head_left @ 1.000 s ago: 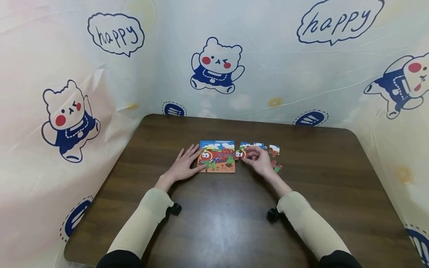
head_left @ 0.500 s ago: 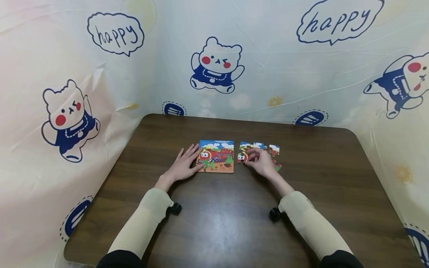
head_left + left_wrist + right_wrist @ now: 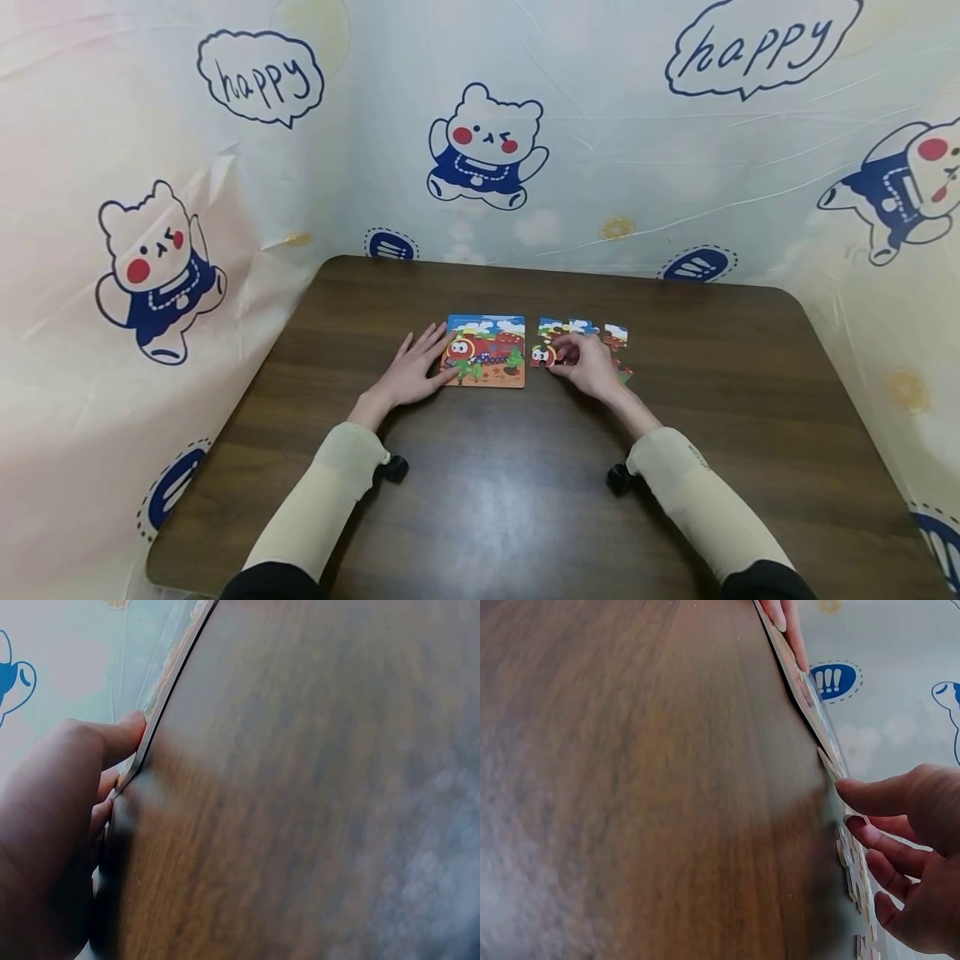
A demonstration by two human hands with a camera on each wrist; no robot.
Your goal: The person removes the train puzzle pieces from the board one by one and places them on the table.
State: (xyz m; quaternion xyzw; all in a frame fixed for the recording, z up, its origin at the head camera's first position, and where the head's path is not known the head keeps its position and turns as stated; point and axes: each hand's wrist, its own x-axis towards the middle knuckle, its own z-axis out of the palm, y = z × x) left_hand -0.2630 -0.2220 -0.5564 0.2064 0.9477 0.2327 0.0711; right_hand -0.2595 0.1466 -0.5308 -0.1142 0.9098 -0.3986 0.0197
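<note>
A picture board [image 3: 491, 375] showing a red cartoon character lies on the table. My left hand [image 3: 411, 372] rests along its left side with spread fingers, the thumb [image 3: 124, 739] on the edge. To the board's right, my right hand [image 3: 588, 367] pinches a jigsaw puzzle piece [image 3: 542, 356] printed with white eyes on red. Thumb and index finger hold that piece at its right side, low over the table or on it; which one I cannot tell. Several other puzzle pieces [image 3: 615, 335] lie behind and beside the right hand, which partly covers them.
The brown wooden table [image 3: 480, 483] has rounded corners. A curtain [image 3: 487, 233] printed with bears surrounds its back and sides. Black wrist-worn devices [image 3: 619, 480] sit under both cuffs.
My right hand has drawn the eye-printed puzzle piece slightly right, from against the board's right edge to a small gap away. The left hand stays on the board.
</note>
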